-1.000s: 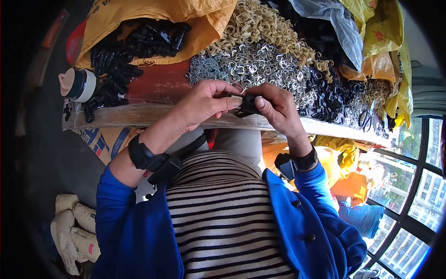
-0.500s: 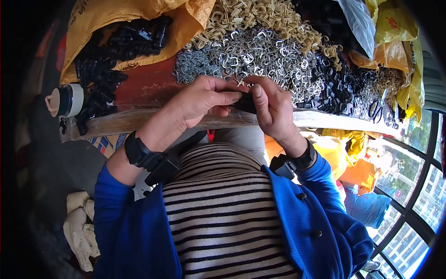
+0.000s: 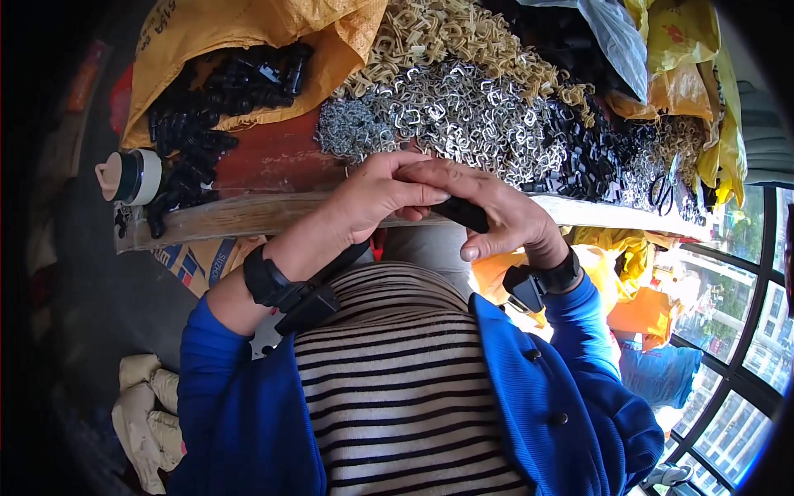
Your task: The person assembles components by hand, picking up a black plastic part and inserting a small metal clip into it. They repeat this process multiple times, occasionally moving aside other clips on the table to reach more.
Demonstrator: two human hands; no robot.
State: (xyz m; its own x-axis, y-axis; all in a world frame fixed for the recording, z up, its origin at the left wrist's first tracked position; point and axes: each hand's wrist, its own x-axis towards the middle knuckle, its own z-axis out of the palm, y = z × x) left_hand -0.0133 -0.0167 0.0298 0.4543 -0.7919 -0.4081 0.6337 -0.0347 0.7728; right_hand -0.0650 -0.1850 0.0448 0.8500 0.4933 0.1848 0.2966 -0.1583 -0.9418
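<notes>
In front of me, over the table's near edge, my two hands meet around a dark, smooth, bar-shaped black part. My left hand is closed, its thumb and fingers pinching the left end of that part. Across the left fingertips lie the stretched fingers of my right hand. Its thumb stands apart, pointing down and left, and the black part reaches toward its palm. The part's left end is hidden under the fingers. Just beyond both hands spreads a heap of silvery bent metal clips.
Beige clips lie farther back; small grey metal pieces and small black pieces flank the silver heap. At left are an orange sack, black tubular parts and a cup. Scissors lie at right.
My right hand has swung its fingers over the left fingertips and opened its thumb away. The black part shows more now. A small metal piece seen at the fingertips is no longer visible.
</notes>
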